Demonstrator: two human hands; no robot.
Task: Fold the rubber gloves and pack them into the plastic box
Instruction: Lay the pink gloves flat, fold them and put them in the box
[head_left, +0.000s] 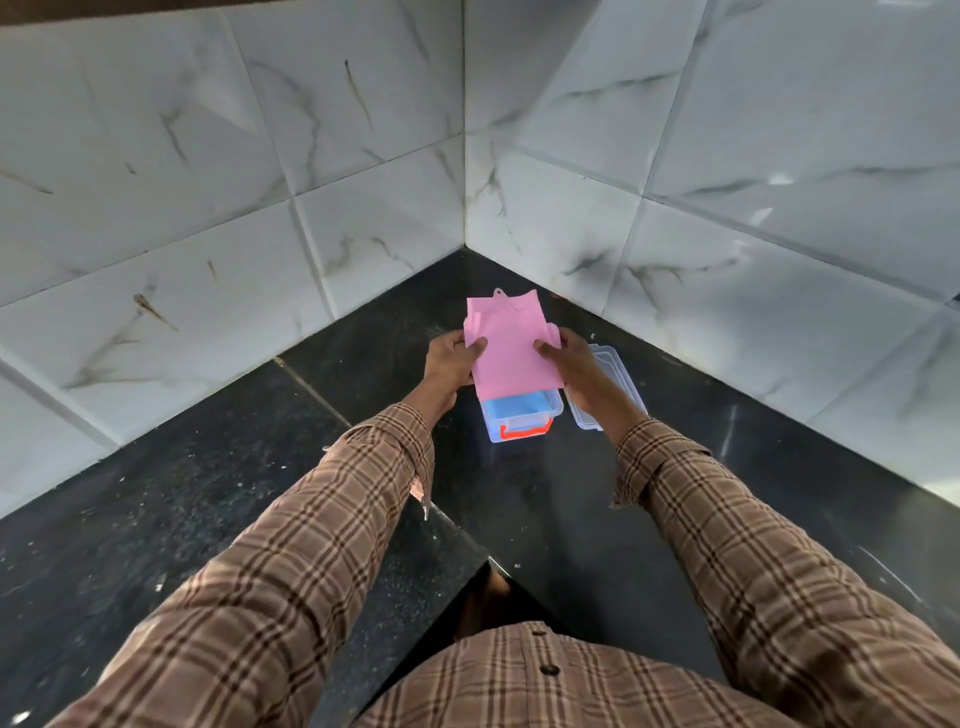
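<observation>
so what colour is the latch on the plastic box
Orange-red latch on the plastic box front, seen in the head view.

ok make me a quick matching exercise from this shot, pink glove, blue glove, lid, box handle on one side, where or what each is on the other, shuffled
Things:
1. pink glove
2. blue glove
3. lid
4. box handle

Descriptions:
A. orange, on the near end of the plastic box
B. lying inside the box
C. held in both hands, left hand and right hand, above the box
D. clear, off the box, on the black counter to its right

Pairs: 1-C, 2-B, 3-D, 4-A
</observation>
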